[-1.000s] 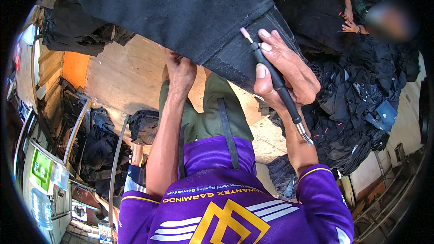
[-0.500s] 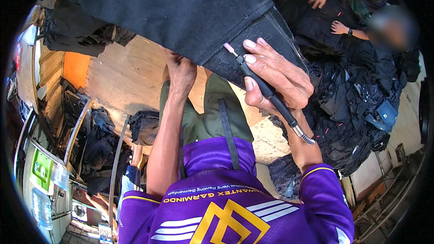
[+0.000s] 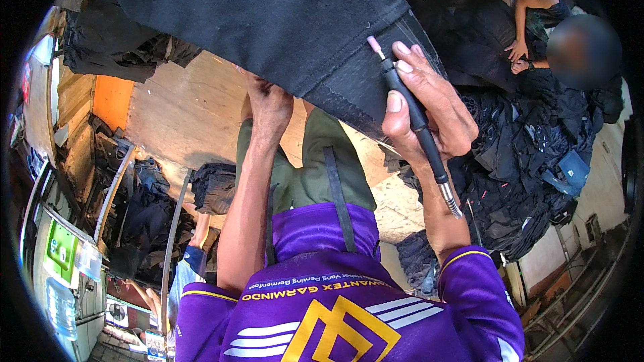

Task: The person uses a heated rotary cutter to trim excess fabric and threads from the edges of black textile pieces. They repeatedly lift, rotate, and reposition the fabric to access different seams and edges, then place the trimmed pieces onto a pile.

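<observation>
A black garment leg (image 3: 235,20) lies stretched across the top of the view, its stitched hem (image 3: 349,47) turned toward me. Beyond the hem a dark flat board (image 3: 376,84), dusted with pale lint, sticks out of the cloth. In my right hand (image 3: 436,107) is a black rotary grinder (image 3: 416,117), held like a pen. Its pink grinding tip (image 3: 373,43) is at the hem; whether it touches the cloth I cannot tell. My left hand (image 3: 270,104) is closed at the near edge of the garment, its fingertips partly hidden under the cloth.
Heaps of dark garments (image 3: 516,181) lie at the right, with more dark cloth (image 3: 114,47) at the far left. A co-worker's hands (image 3: 518,53) are over black cloth at the far right. A wooden board (image 3: 181,104) spreads beneath my arms. Metal rails (image 3: 174,255) stand at the left.
My right hand has moved the grinder right and slightly away from me, along the hem. My left hand stays in place. The co-worker's hands have come closer together.
</observation>
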Motion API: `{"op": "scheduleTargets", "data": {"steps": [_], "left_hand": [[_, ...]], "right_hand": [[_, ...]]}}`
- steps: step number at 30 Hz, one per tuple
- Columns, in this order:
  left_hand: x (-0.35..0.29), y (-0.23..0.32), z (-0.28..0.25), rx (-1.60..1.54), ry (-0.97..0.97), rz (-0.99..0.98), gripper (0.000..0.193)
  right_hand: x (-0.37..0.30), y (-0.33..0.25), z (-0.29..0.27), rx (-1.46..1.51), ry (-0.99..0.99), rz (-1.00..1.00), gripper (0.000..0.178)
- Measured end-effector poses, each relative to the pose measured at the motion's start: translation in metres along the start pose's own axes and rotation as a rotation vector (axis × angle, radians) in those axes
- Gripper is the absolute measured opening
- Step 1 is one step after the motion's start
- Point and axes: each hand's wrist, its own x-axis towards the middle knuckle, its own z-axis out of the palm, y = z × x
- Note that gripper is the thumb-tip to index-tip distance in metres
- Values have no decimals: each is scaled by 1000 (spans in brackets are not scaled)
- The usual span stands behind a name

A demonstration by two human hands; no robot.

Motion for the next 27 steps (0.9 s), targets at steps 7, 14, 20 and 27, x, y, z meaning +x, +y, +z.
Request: {"op": "scheduleTargets", "data": {"steps": [7, 14, 20, 27], "left_hand": [[-2, -15, 1, -3, 17, 148, 54], [0, 27, 3, 44, 47, 122, 41], [-2, 76, -14, -145, -93, -105, 50], [32, 176, -170, -56, 366, 64, 92]], "right_hand": [[0, -1, -1, 0, 3, 19, 31], [4, -8, -1, 78, -79, -46, 30], [0, -20, -13, 187, -133, -47, 25], [27, -73, -36, 360, 502, 517, 40]]}}
